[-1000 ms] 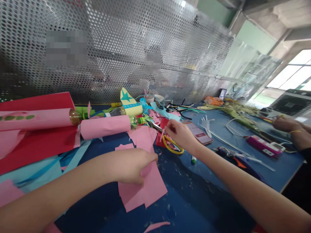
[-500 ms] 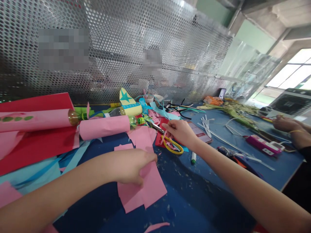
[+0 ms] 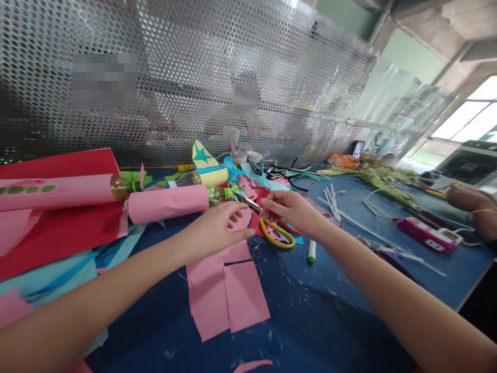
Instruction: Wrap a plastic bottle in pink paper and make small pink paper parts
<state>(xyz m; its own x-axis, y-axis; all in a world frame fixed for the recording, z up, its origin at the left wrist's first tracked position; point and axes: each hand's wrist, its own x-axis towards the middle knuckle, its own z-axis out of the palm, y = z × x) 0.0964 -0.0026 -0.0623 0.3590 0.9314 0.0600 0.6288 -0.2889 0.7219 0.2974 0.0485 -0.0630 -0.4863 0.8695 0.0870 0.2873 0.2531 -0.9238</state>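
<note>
My left hand (image 3: 217, 228) hovers above the blue table with its fingers stretched out and nothing in them, its tips close to my right hand. My right hand (image 3: 289, 210) pinches a thin pink paper sliver between thumb and forefinger, just over the yellow-handled scissors (image 3: 276, 234) lying on red paper. Cut pink paper sheets (image 3: 229, 292) lie flat below my left hand. A pink-wrapped bottle (image 3: 166, 203) lies to the left.
A perforated metal screen (image 3: 194, 77) closes the back. Red and pink sheets (image 3: 58, 228) cover the left side. A yellow fin with a teal star (image 3: 204, 155), a phone (image 3: 328, 213), a green-capped marker (image 3: 311, 251) and a pink power strip (image 3: 421, 234) lie around. Another person's hand (image 3: 471, 204) rests far right.
My left hand let go of the pink sheets, lifted and reached right toward my right hand. The sheets now lie flat. My right hand barely moved.
</note>
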